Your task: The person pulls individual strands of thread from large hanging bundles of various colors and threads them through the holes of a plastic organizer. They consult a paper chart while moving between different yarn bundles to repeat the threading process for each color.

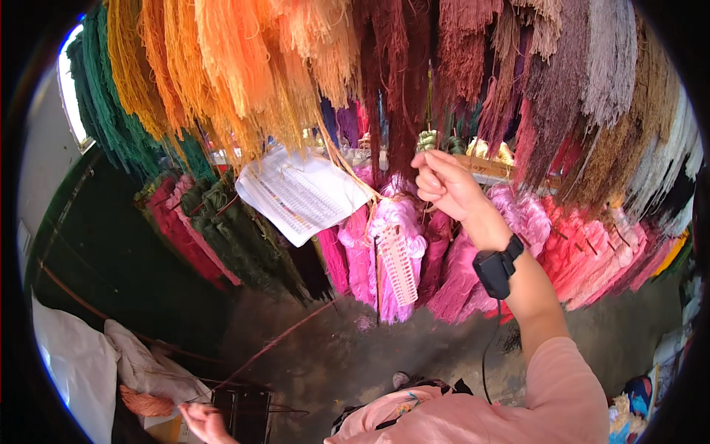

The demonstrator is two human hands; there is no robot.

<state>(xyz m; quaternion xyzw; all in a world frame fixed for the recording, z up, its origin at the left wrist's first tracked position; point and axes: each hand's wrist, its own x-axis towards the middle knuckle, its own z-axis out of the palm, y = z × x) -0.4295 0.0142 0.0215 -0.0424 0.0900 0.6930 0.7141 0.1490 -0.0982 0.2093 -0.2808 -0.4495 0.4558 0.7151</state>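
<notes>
My right hand (446,183) is raised, its fingers curled and pinched beside a hanging dark maroon skein of yarn (403,111). Whatever thin thing it may hold is too small to make out. On that wrist is a black strap with a box-shaped device (494,272). Low at the left, my left hand (203,423) has its fingers pressed together close to a rust-orange skein (146,402); what they grip is not clear. A thin reddish strand (285,337) slants up from near this hand toward the pink skeins (399,222).
Orange skeins (237,59) and grey-mauve skeins (606,59) hang overhead. A printed sheet (299,194) and a punched pale strip (399,265) hang before the lower row. White sacking (74,362) lies at left. Coral skeins (573,248) hang at right above the grey floor (318,370).
</notes>
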